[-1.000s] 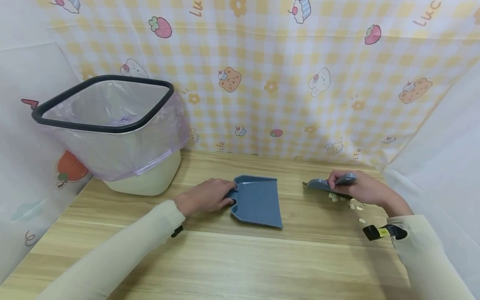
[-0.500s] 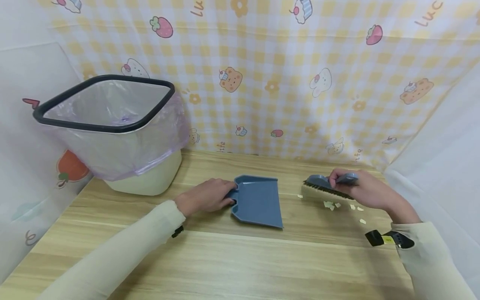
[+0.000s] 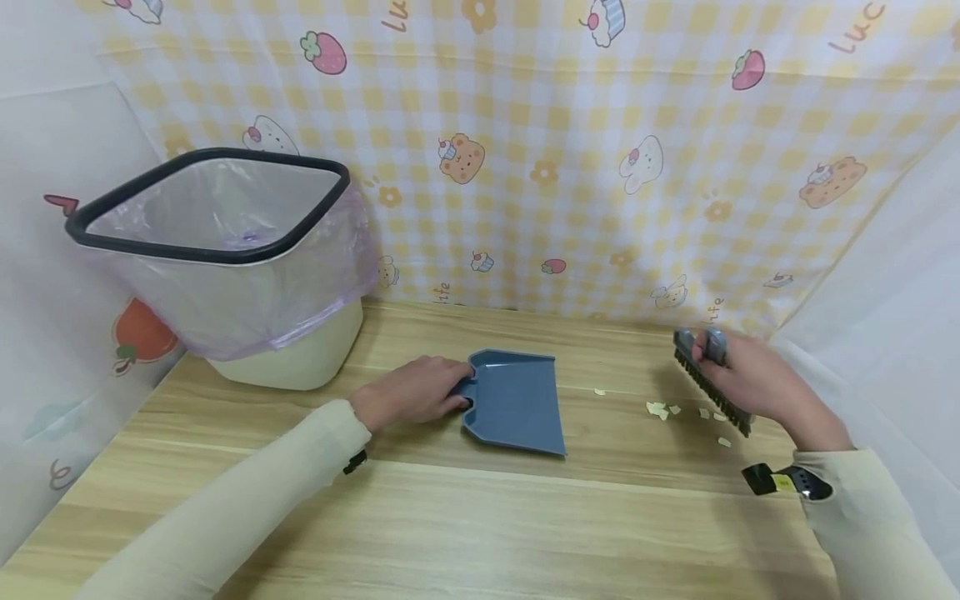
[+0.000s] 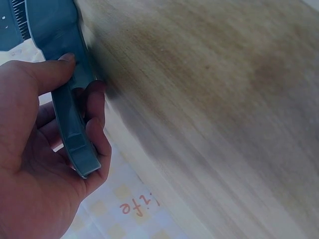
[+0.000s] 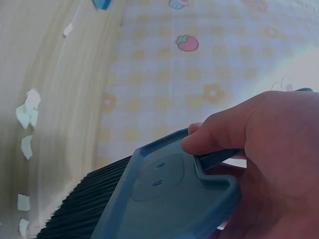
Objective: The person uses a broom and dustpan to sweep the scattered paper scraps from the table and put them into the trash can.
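A blue-grey dustpan [image 3: 517,404] lies on the table with its wide lip facing right. My left hand [image 3: 412,390] grips its handle; in the left wrist view the fingers curl round that blue handle [image 4: 75,124]. My right hand [image 3: 750,375] holds a small hand brush [image 3: 708,387] by its handle, its dark bristles [image 5: 89,199] angled down to the left. Just left of the brush, several pale paper scraps [image 3: 658,410] are scattered on the wood. One single scrap [image 3: 599,392] lies nearer the dustpan.
A cream bin [image 3: 300,367] with a black rim and a purple-tinted bag stands at the back left. Behind the wooden table [image 3: 480,525] hangs a yellow checked curtain [image 3: 525,125]. White sheets close off both sides.
The brush swept left over the scraps, then lifted and moved right, turning steeper. Scraps now lie uncovered, one farther left. The left hand and dustpan stay put.
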`<action>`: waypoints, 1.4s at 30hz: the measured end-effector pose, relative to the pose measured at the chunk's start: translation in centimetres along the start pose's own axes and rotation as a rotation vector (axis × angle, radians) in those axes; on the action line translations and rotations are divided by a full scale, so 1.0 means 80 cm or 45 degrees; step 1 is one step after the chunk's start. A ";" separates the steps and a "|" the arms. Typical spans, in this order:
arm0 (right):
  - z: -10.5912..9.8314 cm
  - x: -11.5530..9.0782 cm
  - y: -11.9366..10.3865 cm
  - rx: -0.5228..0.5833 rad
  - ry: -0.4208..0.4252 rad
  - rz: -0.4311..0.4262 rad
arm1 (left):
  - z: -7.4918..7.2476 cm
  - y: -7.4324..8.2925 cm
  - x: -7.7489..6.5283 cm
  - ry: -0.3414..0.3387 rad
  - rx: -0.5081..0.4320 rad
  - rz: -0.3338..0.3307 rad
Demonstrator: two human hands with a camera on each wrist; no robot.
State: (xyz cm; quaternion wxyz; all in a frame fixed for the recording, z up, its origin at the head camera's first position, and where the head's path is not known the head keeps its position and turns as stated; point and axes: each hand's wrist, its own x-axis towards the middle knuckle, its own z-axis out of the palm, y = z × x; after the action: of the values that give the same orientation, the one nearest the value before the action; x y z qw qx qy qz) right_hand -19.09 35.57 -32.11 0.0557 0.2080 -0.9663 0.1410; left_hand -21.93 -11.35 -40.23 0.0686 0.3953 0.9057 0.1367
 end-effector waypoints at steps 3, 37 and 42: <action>0.003 -0.001 0.004 0.003 0.006 0.008 | -0.001 0.000 0.000 -0.005 0.003 -0.001; 0.025 0.041 -0.074 0.170 -0.013 -0.052 | 0.000 -0.001 0.000 0.000 0.012 0.013; 0.021 0.029 -0.068 0.065 -0.045 0.050 | -0.001 0.000 0.000 -0.012 0.013 0.003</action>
State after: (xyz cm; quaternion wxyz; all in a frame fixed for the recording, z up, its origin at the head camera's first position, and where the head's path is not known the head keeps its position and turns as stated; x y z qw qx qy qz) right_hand -18.99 29.44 -31.96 0.0304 0.1929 -0.9671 0.1629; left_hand -21.96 -11.40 -40.12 0.0705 0.3974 0.9056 0.1303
